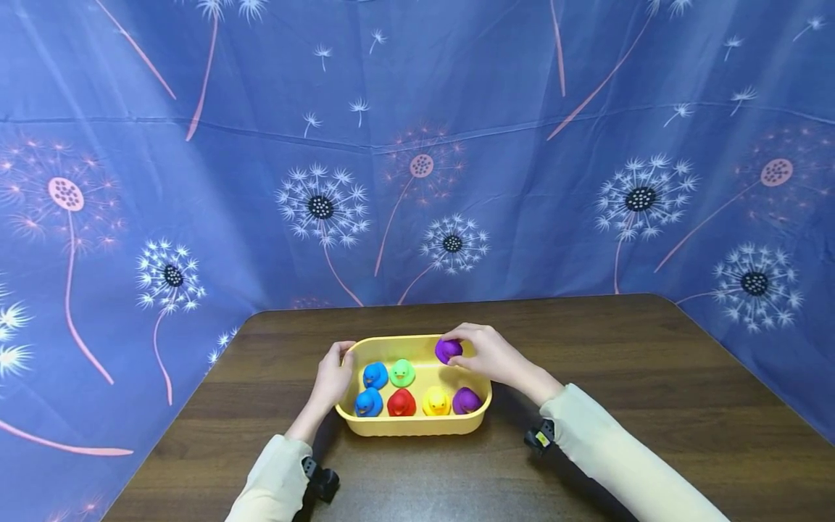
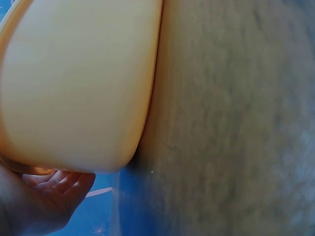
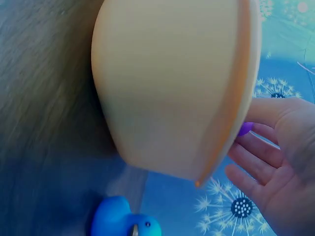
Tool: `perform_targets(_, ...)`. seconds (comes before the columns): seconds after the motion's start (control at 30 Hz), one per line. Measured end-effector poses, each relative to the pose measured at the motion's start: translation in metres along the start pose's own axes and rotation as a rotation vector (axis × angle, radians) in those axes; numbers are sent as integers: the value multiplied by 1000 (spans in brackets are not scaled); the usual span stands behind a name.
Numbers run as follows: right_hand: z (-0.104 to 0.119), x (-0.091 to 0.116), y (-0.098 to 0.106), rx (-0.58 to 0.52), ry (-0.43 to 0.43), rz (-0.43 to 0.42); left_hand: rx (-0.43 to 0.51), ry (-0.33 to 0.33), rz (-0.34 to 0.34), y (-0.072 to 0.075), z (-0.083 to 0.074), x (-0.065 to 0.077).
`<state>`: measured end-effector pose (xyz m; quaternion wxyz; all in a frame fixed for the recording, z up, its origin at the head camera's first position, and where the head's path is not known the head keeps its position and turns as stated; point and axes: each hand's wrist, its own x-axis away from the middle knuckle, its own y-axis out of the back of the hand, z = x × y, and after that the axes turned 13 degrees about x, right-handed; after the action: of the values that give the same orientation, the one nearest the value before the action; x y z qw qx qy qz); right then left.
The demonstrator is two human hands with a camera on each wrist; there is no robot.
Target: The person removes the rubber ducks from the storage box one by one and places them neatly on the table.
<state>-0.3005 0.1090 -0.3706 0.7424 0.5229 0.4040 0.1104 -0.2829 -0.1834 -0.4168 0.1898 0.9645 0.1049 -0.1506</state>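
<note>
A yellow plastic bin (image 1: 417,427) stands on the table with several small rubber ducks in it. My left hand (image 1: 333,375) grips its left rim, the thumb at the inner side. In the bin's far right corner, my right hand (image 1: 485,353) pinches a purple duck (image 1: 447,351) between thumb and fingers. The right wrist view shows only a sliver of that duck (image 3: 245,129) past the rim. Inside the bin are two blue ducks (image 1: 369,402), a green duck (image 1: 401,373), a red duck (image 1: 401,403), a yellow duck (image 1: 436,401) and another purple duck (image 1: 466,400).
Another blue duck (image 3: 115,217) appears outside the bin in the right wrist view; the head view does not show it. The brown wooden table (image 1: 417,478) reaches back to a blue dandelion-print cloth (image 1: 417,94).
</note>
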Motion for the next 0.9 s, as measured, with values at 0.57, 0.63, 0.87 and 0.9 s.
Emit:
perform_targets(0.57,-22,16,15,18,-41,-23,14,-16,-9,-1,2,0)
perform_targets(0.63,-24,18,17,10,-54,-26,12,-16,-9,-1,2,0)
perform_targets(0.87,-31,23,24,-12,-82,-44,7,-20,-9,-1,2,0)
perform_targets(0.9,-33,24,25,-12,-85,-45,8,-18,-9,-1,2,0)
